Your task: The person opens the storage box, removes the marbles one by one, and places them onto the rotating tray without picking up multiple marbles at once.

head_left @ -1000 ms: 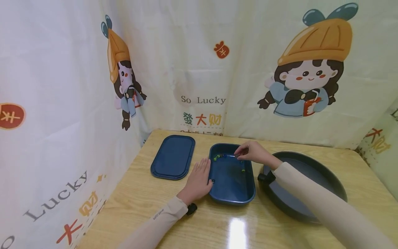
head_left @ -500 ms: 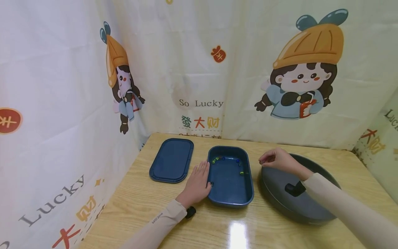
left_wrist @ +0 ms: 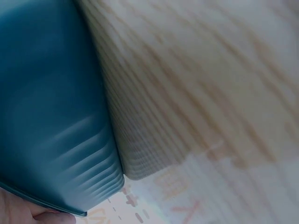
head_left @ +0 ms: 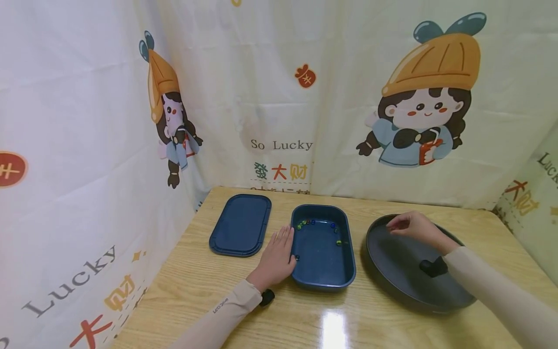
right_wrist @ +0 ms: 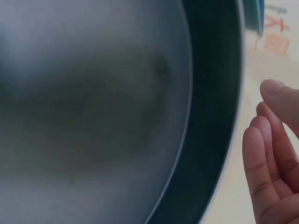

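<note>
My left hand (head_left: 273, 259) lies with fairly straight fingers along the left side of a deep blue rectangular tray (head_left: 320, 276). A few fingertips (left_wrist: 58, 218) show at its rim in the left wrist view. Several small marbles, among them a yellow-green marble (head_left: 338, 243) and a blue marble (head_left: 333, 226), sit inside the tray. My right hand (head_left: 416, 230) hovers over the back left of a round dark grey pan (head_left: 405, 276), thumb and fingers drawn together. No marble shows at its fingertips, and I cannot tell whether one is hidden there.
A flat blue lid (head_left: 241, 225) lies left of the tray. Everything stands on a light wooden table (head_left: 279, 320), backed by a printed curtain (head_left: 340, 106). The pan stands just right of the tray, with a narrow strip of table between them.
My right hand has moved from the tray rightward to above the pan; half a second ago a small dark marble showed at its fingertips. My left hand has stayed beside the tray.
</note>
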The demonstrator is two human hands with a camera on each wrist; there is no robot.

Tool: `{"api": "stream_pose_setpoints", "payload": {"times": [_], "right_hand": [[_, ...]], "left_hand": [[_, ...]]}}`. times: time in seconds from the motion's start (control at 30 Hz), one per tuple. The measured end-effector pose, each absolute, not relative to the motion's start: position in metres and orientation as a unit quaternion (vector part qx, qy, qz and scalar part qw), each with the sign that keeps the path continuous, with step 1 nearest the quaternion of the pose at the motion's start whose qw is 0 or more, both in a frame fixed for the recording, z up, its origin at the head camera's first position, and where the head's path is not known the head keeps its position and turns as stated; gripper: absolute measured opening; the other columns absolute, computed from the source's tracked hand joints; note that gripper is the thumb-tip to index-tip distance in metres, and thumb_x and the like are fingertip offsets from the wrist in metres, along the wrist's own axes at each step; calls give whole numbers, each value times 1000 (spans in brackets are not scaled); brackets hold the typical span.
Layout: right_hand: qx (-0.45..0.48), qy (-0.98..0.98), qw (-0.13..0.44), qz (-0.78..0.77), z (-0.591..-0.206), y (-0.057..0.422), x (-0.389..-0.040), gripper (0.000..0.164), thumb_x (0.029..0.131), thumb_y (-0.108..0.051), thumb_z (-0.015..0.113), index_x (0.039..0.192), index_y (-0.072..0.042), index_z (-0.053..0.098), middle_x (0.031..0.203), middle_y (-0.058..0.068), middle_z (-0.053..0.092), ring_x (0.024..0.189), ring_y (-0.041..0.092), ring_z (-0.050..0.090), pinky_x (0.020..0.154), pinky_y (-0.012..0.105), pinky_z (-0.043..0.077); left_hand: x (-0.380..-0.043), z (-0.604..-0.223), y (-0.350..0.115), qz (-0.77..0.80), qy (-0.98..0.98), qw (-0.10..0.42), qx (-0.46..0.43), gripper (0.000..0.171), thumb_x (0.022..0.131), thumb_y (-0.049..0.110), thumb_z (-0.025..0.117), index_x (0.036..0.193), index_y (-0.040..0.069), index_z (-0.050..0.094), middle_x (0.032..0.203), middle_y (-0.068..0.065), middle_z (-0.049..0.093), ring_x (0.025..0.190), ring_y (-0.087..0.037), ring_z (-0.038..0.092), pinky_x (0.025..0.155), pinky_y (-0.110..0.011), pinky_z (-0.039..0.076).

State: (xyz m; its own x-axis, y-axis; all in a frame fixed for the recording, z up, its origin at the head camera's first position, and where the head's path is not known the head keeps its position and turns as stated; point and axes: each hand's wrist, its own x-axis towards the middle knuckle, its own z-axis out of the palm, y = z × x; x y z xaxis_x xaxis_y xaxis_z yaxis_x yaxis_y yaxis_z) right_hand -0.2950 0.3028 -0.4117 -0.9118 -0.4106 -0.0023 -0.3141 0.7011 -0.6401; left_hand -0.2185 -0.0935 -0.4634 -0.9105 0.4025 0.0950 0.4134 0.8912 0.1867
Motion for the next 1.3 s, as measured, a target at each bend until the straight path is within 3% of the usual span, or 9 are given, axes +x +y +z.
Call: {"api": "stream_pose_setpoints", "payload": {"times": [0.2, 0.5, 0.87, 1.3], "right_hand": [[-197, 915, 85, -342, -426, 325, -302, 23, 82, -7, 69, 102, 6, 69, 98, 20, 71, 78, -1, 66, 67, 21, 55], [-177, 933, 67, -305, -445, 347, -308, 21, 79, -8, 71, 97, 4, 71, 91, 17, 73, 70, -6, 63, 63, 19, 53], [-189, 939, 47, -282, -455, 354, -309, 20, 75, -10, 75, 90, 3, 73, 81, 13, 73, 64, -5, 60, 58, 19, 50], [-165, 937, 63, -303, -463, 357, -308, 21, 78, -8, 73, 94, 5, 72, 87, 16, 73, 67, -4, 61, 59, 19, 50]], "left_hand": [[-219, -465, -93, -103, -972, 28, -209, 66, 95, 26, 42, 150, 1, 15, 157, -15, 18, 147, -28, 14, 119, -46, 16], [-221, -468, -92, -111, -971, 32, -211, 65, 95, 25, 42, 150, 0, 17, 157, -14, 17, 147, -29, 15, 119, -46, 16], [-222, -467, -93, -109, -972, 23, -206, 65, 96, 26, 41, 151, 2, 14, 158, -13, 15, 147, -27, 12, 119, -45, 15], [-220, -467, -93, -123, -971, 20, -206, 65, 96, 24, 41, 150, 2, 14, 158, -13, 14, 147, -28, 14, 120, -44, 14]]}}
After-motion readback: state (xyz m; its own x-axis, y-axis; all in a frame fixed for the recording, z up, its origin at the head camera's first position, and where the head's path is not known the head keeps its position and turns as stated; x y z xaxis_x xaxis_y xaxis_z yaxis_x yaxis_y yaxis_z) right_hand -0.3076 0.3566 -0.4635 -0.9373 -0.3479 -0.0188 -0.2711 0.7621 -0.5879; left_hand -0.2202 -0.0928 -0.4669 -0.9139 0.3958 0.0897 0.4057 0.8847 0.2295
